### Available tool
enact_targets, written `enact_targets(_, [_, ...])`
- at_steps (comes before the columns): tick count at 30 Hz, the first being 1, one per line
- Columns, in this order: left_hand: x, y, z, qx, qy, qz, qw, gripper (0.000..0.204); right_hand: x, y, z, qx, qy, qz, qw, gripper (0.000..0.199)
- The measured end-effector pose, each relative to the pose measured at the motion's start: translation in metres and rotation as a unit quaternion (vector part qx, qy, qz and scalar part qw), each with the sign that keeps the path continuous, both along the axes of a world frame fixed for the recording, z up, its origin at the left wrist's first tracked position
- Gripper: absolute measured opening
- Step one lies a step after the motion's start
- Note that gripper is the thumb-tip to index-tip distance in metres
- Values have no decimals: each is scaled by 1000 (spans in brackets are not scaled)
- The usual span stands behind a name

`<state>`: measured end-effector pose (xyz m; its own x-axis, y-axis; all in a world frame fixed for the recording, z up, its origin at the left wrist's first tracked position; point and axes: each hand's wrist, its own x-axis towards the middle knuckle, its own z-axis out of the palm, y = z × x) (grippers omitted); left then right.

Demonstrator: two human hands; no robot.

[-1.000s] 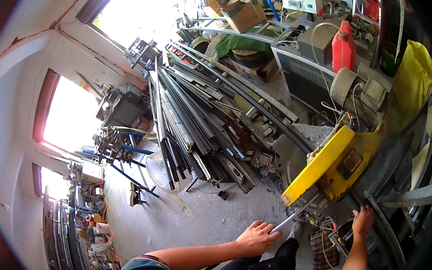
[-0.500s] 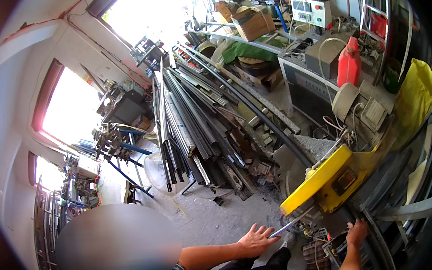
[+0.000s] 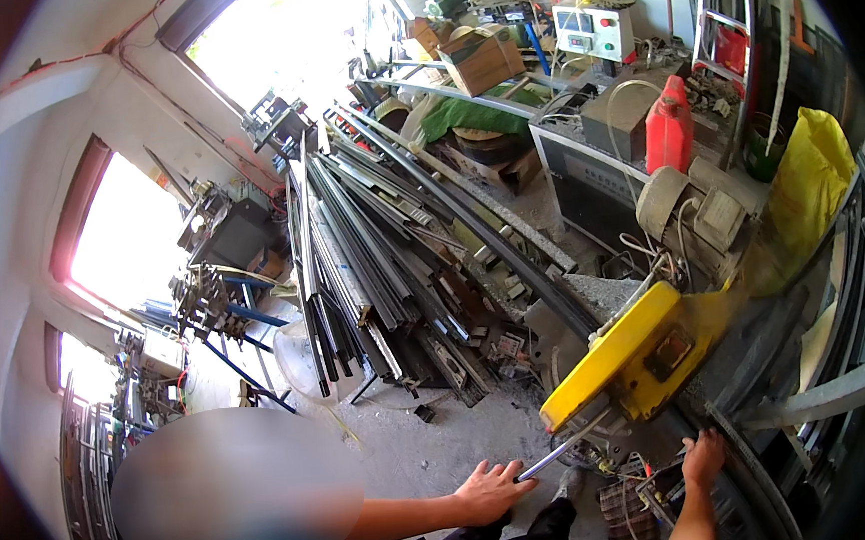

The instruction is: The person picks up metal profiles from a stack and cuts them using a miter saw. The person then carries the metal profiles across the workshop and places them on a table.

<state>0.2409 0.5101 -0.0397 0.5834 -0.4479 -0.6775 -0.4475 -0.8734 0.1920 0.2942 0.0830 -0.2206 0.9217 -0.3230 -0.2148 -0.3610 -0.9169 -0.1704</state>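
A cut-off saw with a yellow blade guard [image 3: 614,358] stands to my right. Its slim metal handle [image 3: 565,448] slopes down toward me. My left hand [image 3: 490,493] lies at the handle's end, its fingers stretched out and apart. On the saw's near side, my right hand [image 3: 704,458] is closed on a long dark metal profile [image 3: 679,421] that runs beneath the guard. The far part of that dark profile [image 3: 480,229] reaches away toward the bright opening. The blade and the cutting spot are hidden by the guard.
A large heap of metal profiles [image 3: 373,274] covers the middle floor. Behind the saw are its grey motor [image 3: 684,207], a red jerrycan [image 3: 668,128] and a yellow sack [image 3: 815,168]. More strips [image 3: 853,261] are stacked on the right. A blue-legged machine [image 3: 216,305] stands at left.
The whole view has shifted a little, so things sit farther left. My left hand stays at the handle's end and my right hand stays on the dark metal profile.
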Motion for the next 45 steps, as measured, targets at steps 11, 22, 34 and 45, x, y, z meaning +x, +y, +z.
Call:
enact_targets(11, [101, -84, 213, -77, -118, -228, 963, 88, -83, -58, -29, 19, 65, -2, 998, 41])
enact_targets(22, [245, -213, 65, -134, -280, -191, 931, 108, -169, 55, 107, 103, 113, 157, 976, 41])
enact_targets(34, [247, -238, 82, -86, -175, -186, 963, 118, -286, 174, 117, 124, 69, -90, 986, 19])
enact_targets(45, [-99, -244, 126, -209, 470, -488, 705, 69, -266, 283, 283, -35, 254, -166, 952, 41])
